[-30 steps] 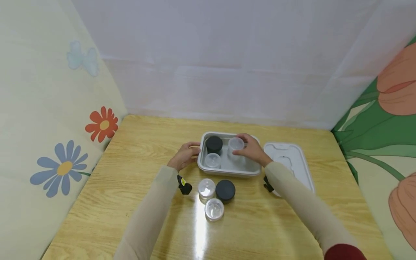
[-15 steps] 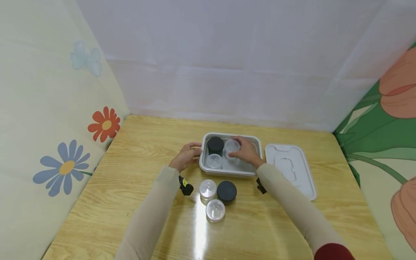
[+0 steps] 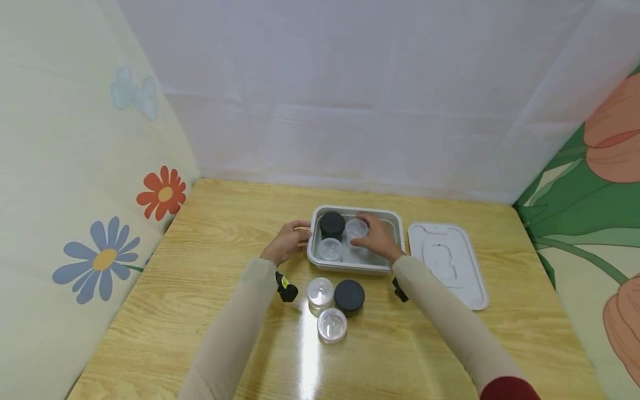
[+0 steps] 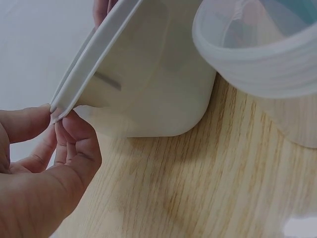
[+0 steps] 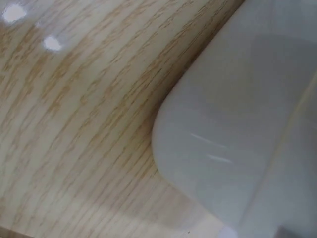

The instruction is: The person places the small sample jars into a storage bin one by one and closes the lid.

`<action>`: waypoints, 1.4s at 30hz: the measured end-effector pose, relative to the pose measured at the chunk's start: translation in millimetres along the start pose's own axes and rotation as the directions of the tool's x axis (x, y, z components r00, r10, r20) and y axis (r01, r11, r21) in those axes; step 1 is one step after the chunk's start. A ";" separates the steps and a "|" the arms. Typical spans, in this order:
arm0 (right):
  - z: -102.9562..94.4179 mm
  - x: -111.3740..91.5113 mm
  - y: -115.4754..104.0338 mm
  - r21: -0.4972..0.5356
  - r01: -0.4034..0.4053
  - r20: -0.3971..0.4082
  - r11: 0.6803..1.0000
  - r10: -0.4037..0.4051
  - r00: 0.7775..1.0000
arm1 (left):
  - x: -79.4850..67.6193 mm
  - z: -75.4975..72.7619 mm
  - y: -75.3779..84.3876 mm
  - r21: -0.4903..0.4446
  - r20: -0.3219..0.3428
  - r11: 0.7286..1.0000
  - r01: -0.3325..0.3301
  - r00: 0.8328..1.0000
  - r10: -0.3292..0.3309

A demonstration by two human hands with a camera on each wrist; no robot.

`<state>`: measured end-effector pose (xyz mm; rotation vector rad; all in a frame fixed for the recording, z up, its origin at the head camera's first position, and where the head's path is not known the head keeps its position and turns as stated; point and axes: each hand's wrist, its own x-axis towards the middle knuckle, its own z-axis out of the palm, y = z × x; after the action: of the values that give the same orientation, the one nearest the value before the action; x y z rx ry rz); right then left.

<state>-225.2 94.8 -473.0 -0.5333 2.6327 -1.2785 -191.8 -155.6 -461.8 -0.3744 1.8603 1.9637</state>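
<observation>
A white rectangular storage box (image 3: 367, 269) stands on the wooden table, lidless. My left hand (image 3: 287, 243) pinches its left rim; the left wrist view shows thumb and fingers (image 4: 81, 141) on the rim (image 4: 94, 57). Inside the box, my right hand (image 3: 378, 236) grips a clear-topped plastic jar (image 3: 356, 228) by its sides, next to a black-lidded jar (image 3: 332, 223) at the back left. Another clear-topped jar (image 3: 330, 249) sits at the front left of the box. In the right wrist view only the box's outer wall (image 5: 213, 129) and table show; the hand is hidden.
In front of the box stand a clear jar (image 3: 320, 292), a black-lidded jar (image 3: 349, 295) and a second clear jar (image 3: 332, 324), close together. A white box lid (image 3: 445, 258) lies flat to the right. Behind the table hangs a pale cloth (image 3: 350, 111).
My right hand has moved the clear-topped jar left and slightly down in the box, up beside the black-lidded jar. My left hand stays at the rim.
</observation>
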 end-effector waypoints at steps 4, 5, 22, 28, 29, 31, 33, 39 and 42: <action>-2.8 -1.3 -0.7 0.005 -0.017 0.013 1.000 0.017 1.000 | 0.9 0.6 -0.8 -0.003 0.007 1.000 -0.008 1.000 0.008; -3.9 -1.9 -1.2 0.014 -0.025 0.015 1.000 0.025 1.000 | 1.2 0.8 -1.0 -0.006 0.007 1.000 -0.009 1.000 0.009; -32.0 -29.2 -24.1 0.097 0.050 0.066 0.994 -0.056 0.996 | 0.2 -1.6 2.2 -0.018 0.017 0.999 -0.031 0.999 0.031; -30.4 -47.8 -31.3 0.119 0.114 0.074 0.986 -0.123 0.990 | 0.7 -3.2 0.3 -0.015 0.033 0.998 -0.053 0.998 0.053; -30.0 -51.7 -32.6 0.128 0.121 0.077 0.984 -0.132 0.988 | 0.8 -3.3 0.1 -0.016 0.034 0.998 -0.056 0.998 0.056; -28.3 -58.8 -34.2 0.143 0.138 0.085 0.980 -0.151 0.985 | 1.6 -3.5 -0.2 -0.016 0.030 0.998 -0.058 0.998 0.058; -26.4 -65.6 -35.7 0.155 0.150 0.103 0.976 -0.167 0.981 | 2.5 -4.0 -0.6 -0.012 0.028 0.998 -0.059 0.998 0.059; -19.7 -84.1 -39.0 0.193 0.147 0.156 0.970 -0.179 0.971 | 2.5 -4.2 -2.5 -0.005 0.029 0.999 -0.048 0.998 0.048; -16.5 -91.7 -40.1 0.209 0.147 0.166 0.967 -0.183 0.969 | 1.6 -3.1 -3.2 -0.006 0.039 0.999 -0.047 0.998 0.047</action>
<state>-135.8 119.3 -431.9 -0.8104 2.3218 -1.4401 -191.9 -158.4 -465.5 -0.2935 1.8557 1.9923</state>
